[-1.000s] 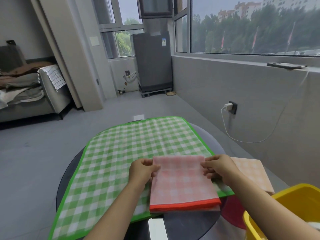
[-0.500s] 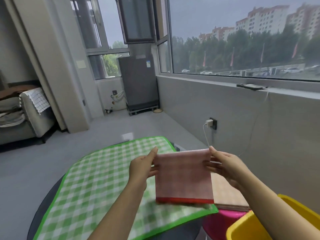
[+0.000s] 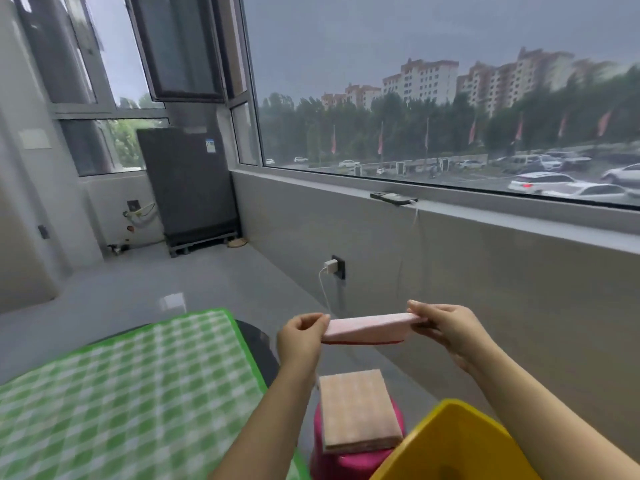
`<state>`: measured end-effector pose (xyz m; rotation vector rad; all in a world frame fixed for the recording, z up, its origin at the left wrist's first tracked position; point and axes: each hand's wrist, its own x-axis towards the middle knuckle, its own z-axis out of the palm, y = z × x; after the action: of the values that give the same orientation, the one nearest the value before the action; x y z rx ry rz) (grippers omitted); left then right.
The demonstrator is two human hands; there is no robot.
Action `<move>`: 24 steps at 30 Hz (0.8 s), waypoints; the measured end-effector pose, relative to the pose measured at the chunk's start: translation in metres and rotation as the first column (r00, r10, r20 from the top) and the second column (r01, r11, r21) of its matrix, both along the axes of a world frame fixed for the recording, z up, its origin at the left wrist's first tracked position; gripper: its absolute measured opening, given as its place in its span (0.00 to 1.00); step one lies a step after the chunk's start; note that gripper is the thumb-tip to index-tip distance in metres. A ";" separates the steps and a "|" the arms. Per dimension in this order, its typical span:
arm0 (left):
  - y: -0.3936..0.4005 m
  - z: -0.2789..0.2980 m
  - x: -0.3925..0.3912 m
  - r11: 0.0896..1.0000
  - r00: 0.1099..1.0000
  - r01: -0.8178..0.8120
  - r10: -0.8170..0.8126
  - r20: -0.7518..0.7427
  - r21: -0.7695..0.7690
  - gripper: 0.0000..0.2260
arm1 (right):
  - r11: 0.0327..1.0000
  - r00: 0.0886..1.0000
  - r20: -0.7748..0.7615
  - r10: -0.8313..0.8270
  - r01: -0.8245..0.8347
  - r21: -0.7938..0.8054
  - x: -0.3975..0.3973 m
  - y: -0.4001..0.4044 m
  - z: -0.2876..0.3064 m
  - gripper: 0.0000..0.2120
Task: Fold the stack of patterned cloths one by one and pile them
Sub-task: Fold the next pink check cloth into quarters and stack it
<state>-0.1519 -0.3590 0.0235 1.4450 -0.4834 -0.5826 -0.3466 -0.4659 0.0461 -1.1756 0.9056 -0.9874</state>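
A folded pink checked cloth (image 3: 367, 329) with a red hem hangs in the air, nearly flat and seen edge-on. My left hand (image 3: 300, 337) pinches its left end and my right hand (image 3: 446, 327) pinches its right end. Below it a folded orange checked cloth (image 3: 358, 410) lies on a pink stool (image 3: 349, 460). A green checked cloth (image 3: 131, 393) lies spread over the dark round table (image 3: 258, 341) at the lower left.
A yellow bin (image 3: 450, 445) stands at the lower right, next to the stool. The grey wall under the window carries a socket with a white charger (image 3: 334, 266) and its cable. A dark appliance (image 3: 188, 188) stands in the far corner.
Both hands lifted the pink cloth off the green cloth and carried it right, over the stool. It turned from hanging upright to nearly flat. The view swung up and to the right.
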 end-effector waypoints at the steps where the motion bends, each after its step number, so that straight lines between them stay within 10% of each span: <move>1: -0.009 -0.007 -0.006 1.000 1.000 -0.002 0.002 0.001 0.003 0.05 | 1.000 1.000 -0.025 -0.009 0.009 -0.011 -0.005 -0.007 -0.007 0.08; 24: -0.081 -0.227 -0.009 0.949 0.967 -0.256 0.247 0.069 0.182 0.13 | 0.996 0.918 -0.395 0.042 -0.072 -0.062 0.046 -0.066 -0.249 0.15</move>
<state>-0.1611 -0.4396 -0.2031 1.6748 -0.2767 -0.3996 -0.3005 -0.5321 -0.2033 -1.4887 1.1506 -0.7534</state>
